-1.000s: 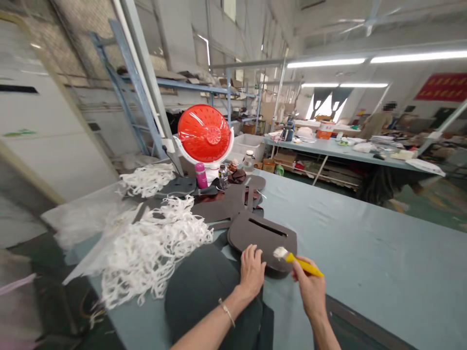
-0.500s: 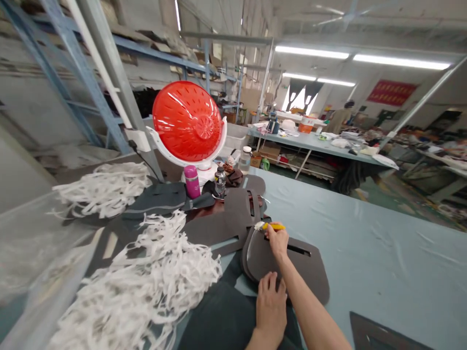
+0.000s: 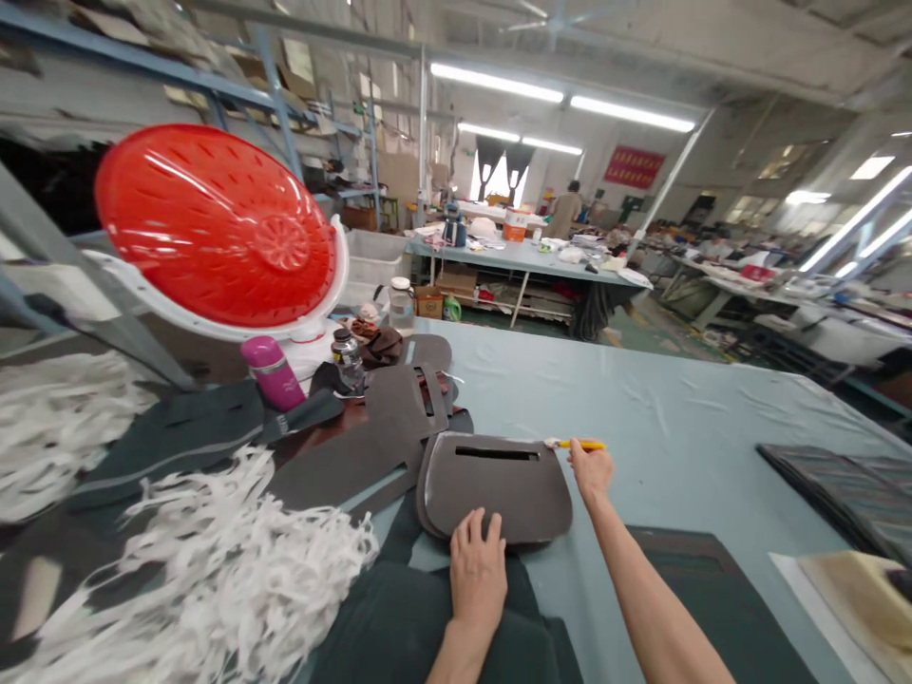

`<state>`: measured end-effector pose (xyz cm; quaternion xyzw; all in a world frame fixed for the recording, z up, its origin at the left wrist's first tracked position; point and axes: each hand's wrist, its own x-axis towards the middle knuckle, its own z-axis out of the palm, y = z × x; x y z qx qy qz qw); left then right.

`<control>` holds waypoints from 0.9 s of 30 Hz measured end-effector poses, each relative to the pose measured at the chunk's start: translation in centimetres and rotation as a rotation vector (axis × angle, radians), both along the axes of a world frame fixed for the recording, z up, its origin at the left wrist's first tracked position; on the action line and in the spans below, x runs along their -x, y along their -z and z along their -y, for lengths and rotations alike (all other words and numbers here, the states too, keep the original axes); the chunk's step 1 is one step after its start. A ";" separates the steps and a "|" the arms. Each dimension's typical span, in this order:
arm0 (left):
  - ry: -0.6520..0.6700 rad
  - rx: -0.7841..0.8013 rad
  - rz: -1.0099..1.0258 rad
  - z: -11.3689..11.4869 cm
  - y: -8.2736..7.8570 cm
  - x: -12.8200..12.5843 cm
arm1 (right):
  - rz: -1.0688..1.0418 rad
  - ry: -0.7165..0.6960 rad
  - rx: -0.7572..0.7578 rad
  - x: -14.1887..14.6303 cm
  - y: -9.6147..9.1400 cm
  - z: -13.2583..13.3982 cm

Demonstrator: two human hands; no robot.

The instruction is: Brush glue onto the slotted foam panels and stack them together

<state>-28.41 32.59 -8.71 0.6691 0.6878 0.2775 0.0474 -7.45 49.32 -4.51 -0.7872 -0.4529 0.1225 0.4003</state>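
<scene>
The worker's R hand [image 3: 593, 470] has its fingers closed in a pinch round the handle of a yellow brush [image 3: 590, 445], w/ the whitish tip at the far R corner of a dark grey panel [image 3: 499, 499]. L hand [image 3: 479, 570] lies palm down, fingers slightly spread & gripping nothing, tips on the panel's near edge. So the panel sits just beyond the L fingertips and L of the R ones, flat on the table [image 3: 684, 408] (at least one more layer shows under its L side).

Step in hand, prob.: brushing sth pale along the rim, as a light line shows on the L & far edges. Next stroke, by the look of it, calls for a light R wrist and firm L fingertips so the panel doesn't slide.

White strips [image 3: 242, 551] are heaped L of the L fingers; dark green cloth [image 3: 399, 617] is under that hand.

Writing: red banner [image 3: 634, 167], far beyond the fingers, has yellowish characters, too small to read; ditto marks on the orange-&-white tub [image 3: 514, 225]. Pink bottle [image 3: 273, 372], beyond & L of the L fingers: no brand legible.
</scene>
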 end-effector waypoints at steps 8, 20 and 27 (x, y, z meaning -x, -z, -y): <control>0.039 0.020 -0.025 0.6 -0.9 -0.6 | -0.028 0.120 0.110 -2.4 0.0 11.5; 0.177 0.244 0.337 -6.2 -2.8 8.9 | -0.290 -0.511 -0.177 16.8 -1.3 18.4; 0.210 0.295 0.248 -5.7 -1.1 9.9 | -0.078 -0.181 -0.091 5.1 1.3 19.0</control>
